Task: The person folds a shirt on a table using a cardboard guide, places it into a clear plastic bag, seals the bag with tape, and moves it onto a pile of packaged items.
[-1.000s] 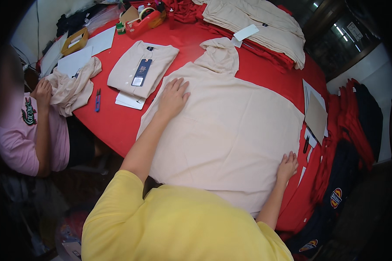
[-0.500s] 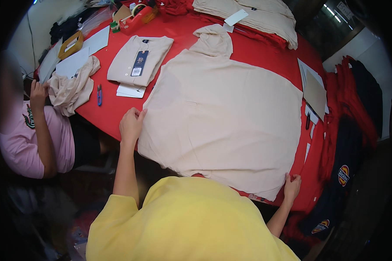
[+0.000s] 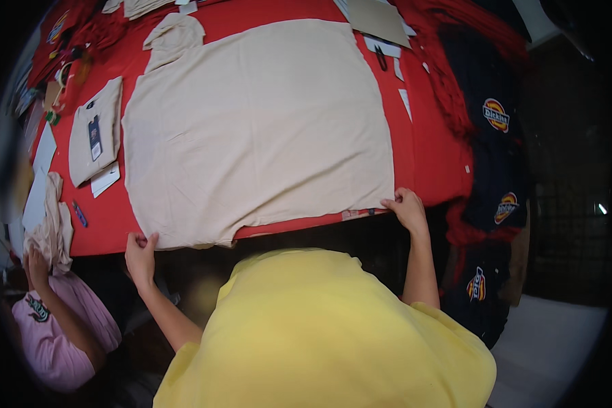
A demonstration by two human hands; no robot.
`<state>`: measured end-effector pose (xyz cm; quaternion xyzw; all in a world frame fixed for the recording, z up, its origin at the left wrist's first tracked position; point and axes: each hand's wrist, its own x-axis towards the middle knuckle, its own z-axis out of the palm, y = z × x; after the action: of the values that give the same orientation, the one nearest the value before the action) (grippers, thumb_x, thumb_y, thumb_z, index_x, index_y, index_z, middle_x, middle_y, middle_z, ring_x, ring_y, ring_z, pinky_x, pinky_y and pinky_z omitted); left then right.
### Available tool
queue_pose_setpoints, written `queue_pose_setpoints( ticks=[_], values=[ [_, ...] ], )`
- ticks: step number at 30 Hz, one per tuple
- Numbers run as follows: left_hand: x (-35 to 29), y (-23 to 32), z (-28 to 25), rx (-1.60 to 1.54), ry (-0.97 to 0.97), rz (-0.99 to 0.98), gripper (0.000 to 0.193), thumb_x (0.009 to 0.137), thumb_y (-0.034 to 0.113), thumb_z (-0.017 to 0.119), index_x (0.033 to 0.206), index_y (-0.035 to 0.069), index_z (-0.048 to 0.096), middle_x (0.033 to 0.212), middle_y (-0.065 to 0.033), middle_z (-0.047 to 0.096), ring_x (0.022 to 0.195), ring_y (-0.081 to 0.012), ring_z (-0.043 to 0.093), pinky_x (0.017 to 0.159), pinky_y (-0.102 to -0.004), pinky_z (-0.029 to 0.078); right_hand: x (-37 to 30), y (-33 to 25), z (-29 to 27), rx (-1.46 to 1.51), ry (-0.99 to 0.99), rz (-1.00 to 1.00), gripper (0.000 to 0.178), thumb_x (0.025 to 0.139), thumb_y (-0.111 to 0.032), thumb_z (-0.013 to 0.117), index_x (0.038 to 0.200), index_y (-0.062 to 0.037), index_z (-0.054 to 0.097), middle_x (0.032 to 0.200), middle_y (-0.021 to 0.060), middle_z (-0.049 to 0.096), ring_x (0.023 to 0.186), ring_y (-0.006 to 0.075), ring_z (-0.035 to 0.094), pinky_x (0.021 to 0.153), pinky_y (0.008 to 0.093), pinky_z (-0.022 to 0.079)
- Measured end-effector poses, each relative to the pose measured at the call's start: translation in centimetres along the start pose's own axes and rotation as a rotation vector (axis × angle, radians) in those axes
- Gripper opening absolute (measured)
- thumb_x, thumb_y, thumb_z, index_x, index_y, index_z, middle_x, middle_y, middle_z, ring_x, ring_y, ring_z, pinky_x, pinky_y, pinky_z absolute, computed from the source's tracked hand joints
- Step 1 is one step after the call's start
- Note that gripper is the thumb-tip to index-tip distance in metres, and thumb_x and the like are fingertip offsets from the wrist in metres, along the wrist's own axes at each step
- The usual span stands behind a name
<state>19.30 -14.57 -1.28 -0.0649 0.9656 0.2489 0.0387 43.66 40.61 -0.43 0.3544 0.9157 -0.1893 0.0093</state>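
Note:
A cream shirt (image 3: 258, 122) lies spread on the red-covered table, with a bunched part at its far left end. My left hand (image 3: 141, 257) pinches its near left corner at the table's edge. At the near right corner, my right hand (image 3: 408, 209) holds the cloth between thumb and fingers. Between the hands, the shirt's near edge runs unevenly, with a small step where part of it hangs lower. Faint creases cross the cloth.
Left of the shirt are a folded cream shirt (image 3: 96, 132) with a dark tag and blue thread snips (image 3: 79, 214). A co-worker's hand (image 3: 37, 266) touches crumpled cream cloth (image 3: 49, 228). Black snips (image 3: 381, 58) and card (image 3: 374, 20) lie right, beside dark garments (image 3: 483, 136).
My left hand has gone from the shirt's left side to its near left corner. My right hand keeps hold of the right corner. The view has turned rightward.

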Motion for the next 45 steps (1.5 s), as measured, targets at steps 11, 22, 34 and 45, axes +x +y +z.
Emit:
queue_pose_setpoints(
  ticks=[11,22,34,45],
  values=[
    [-1.4,0.8,1.1,-0.195,0.191,0.055,0.028,0.089,0.017,0.067,0.107,0.000,0.054,0.079,-0.0073,0.053,0.070,-0.0163,0.050,0.067,-0.0323,0.044,-1.7,0.4,-0.4,0.108,0.098,0.212,0.036,0.082,-0.021,0.071,0.109,-0.0010,0.059,0.099,0.0183,0.064,0.091,0.0337,0.063,0.079,0.0435,0.049],
    [7.0,5.9,5.2,0.204,0.236,0.534,0.048,0.097,0.030,0.052,0.141,0.012,0.047,0.151,-0.0096,0.039,0.142,-0.0335,0.029,0.116,-0.0471,0.020,4.4,-8.0,4.4,-0.150,0.469,-0.204,0.059,0.096,-0.034,0.053,0.146,-0.0060,0.036,0.155,0.0182,0.028,0.144,0.0358,0.023,0.117,0.0514,0.016],
    [7.1,6.2,5.3,0.199,0.188,0.443,0.050,0.096,0.029,0.054,0.143,0.014,0.047,0.153,-0.0066,0.038,0.144,-0.0300,0.028,0.118,-0.0472,0.016,9.4,-7.4,1.9,-0.053,0.408,-0.057,0.042,0.097,-0.031,0.052,0.131,-0.0060,0.052,0.129,0.0170,0.054,0.125,0.0351,0.044,0.105,0.0512,0.032],
    [6.7,7.3,4.3,0.122,0.164,0.364,0.053,0.090,0.024,0.061,0.140,0.012,0.050,0.152,-0.0054,0.039,0.144,-0.0266,0.027,0.120,-0.0434,0.014,31.9,-9.3,-3.1,0.033,0.593,-0.101,0.040,0.086,-0.022,0.067,0.118,0.0027,0.060,0.113,0.0262,0.060,0.107,0.0436,0.059,0.093,0.0463,0.048]
  ],
)
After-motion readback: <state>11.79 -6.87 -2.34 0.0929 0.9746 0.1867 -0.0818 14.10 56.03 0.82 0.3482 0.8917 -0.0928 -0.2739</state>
